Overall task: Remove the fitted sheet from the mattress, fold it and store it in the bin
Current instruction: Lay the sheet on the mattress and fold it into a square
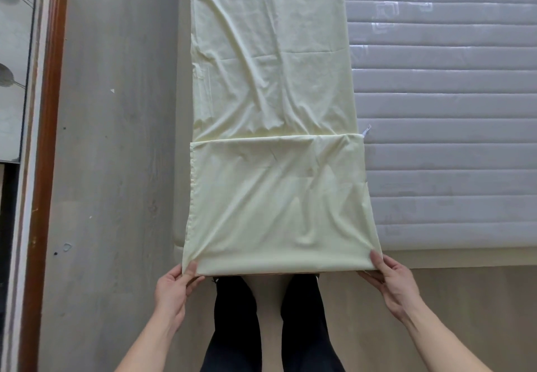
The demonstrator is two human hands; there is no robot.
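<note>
Pinching the near corners of the sheet (pixel 276 110), we hold it with the left hand (pixel 171 293) and right hand (pixel 396 284) — a long folded strip along the mattress (pixel 450 110) edge. Light, limp, crease-prone — best gripped at corners, we judge.

Head camera looks steeply down, close above mattress (pixel 450 139).
</note>
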